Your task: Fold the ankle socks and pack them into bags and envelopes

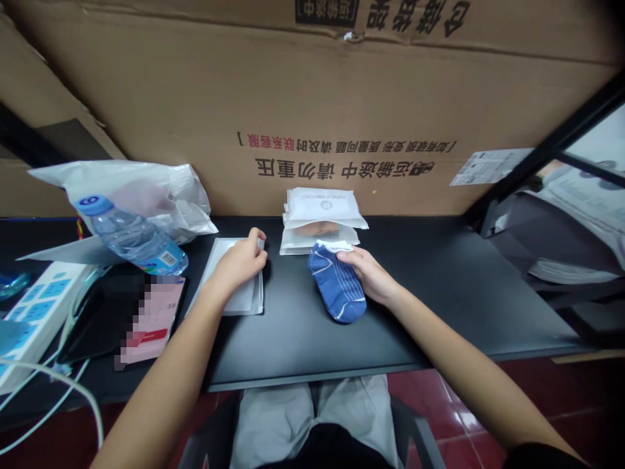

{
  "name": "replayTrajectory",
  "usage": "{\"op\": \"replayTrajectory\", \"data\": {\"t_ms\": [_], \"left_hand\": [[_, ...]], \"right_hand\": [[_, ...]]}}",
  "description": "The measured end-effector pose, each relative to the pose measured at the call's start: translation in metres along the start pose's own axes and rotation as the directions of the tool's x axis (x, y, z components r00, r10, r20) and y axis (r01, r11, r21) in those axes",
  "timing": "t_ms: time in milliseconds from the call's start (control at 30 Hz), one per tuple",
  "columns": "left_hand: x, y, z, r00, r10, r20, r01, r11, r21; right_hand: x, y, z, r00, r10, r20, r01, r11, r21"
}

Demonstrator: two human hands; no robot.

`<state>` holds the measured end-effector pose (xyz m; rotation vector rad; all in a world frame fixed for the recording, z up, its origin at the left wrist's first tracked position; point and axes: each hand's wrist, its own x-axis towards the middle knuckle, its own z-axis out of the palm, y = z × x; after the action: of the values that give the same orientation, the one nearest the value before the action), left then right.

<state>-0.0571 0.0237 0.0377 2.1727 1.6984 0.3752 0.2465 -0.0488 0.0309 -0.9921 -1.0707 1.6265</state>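
A blue pair of socks (339, 286) with white cuffs and thin white lines is in my right hand (368, 270). The thumb lies on top near the cuffs, and the toes point toward the table's front edge. My left hand (244, 259) is closed, its fingers curled at the upper right edge of a frosted zip bag (249, 296) lying flat on the table. The fingertips of that hand are partly hidden. Behind the socks sits a small stack of packed white zip bags (322, 210), the top one with grey print.
On the left are a water bottle (134, 238), a white plastic bag (146, 185), a pink box (153, 319), a black item (105, 312), and a power strip (41, 312) with cables. A cardboard sheet (342, 98) stands behind the black table (415, 260). A black frame post rises at right.
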Motion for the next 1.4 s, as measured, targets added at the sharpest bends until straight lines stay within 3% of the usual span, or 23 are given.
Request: {"op": "replayTrajectory", "data": {"t_ms": [267,367,500,600,733,900,1033,1133,1233,1400], "left_hand": [[0.002,-0.007,0.004,0.990,0.114,0.082,-0.100,0.981,-0.164],[-0.001,-0.003,-0.001,0.987,0.111,0.121,-0.081,0.970,-0.228],[-0.014,0.018,-0.016,0.983,0.122,0.140,-0.065,0.933,-0.354],[-0.025,0.041,-0.020,0.943,0.294,0.155,-0.170,0.827,-0.536],[-0.032,0.063,-0.006,0.908,0.398,0.130,-0.301,0.837,-0.457],[-0.030,0.072,0.015,0.870,0.487,0.077,-0.429,0.825,-0.368],[-0.029,0.071,0.021,0.902,0.432,0.022,-0.367,0.790,-0.491],[-0.029,0.070,0.020,0.926,0.375,0.038,-0.244,0.672,-0.699],[-0.030,0.070,0.016,0.915,0.388,0.111,-0.152,0.586,-0.796],[-0.034,0.074,0.003,0.899,0.415,0.138,-0.124,0.546,-0.829]], "right_hand": [[0.001,0.000,0.000,1.000,0.002,0.018,-0.002,1.000,0.015],[0.001,0.001,0.000,1.000,-0.005,0.020,0.005,1.000,0.012],[0.002,0.003,0.001,1.000,0.001,0.008,-0.001,1.000,0.027],[0.001,0.002,0.001,1.000,-0.005,0.022,0.003,0.999,0.054],[-0.003,0.001,-0.002,0.986,0.035,0.163,-0.045,0.998,0.053],[-0.006,0.007,0.002,0.959,0.035,0.283,-0.042,0.999,0.017],[-0.003,0.012,0.011,0.961,0.011,0.278,0.000,0.999,-0.037],[-0.002,0.015,0.016,0.972,0.019,0.233,-0.002,0.997,-0.075],[-0.001,0.016,0.016,0.986,-0.005,0.168,0.025,0.993,-0.119],[0.005,0.017,0.012,0.988,-0.151,0.039,0.156,0.955,-0.252]]}}
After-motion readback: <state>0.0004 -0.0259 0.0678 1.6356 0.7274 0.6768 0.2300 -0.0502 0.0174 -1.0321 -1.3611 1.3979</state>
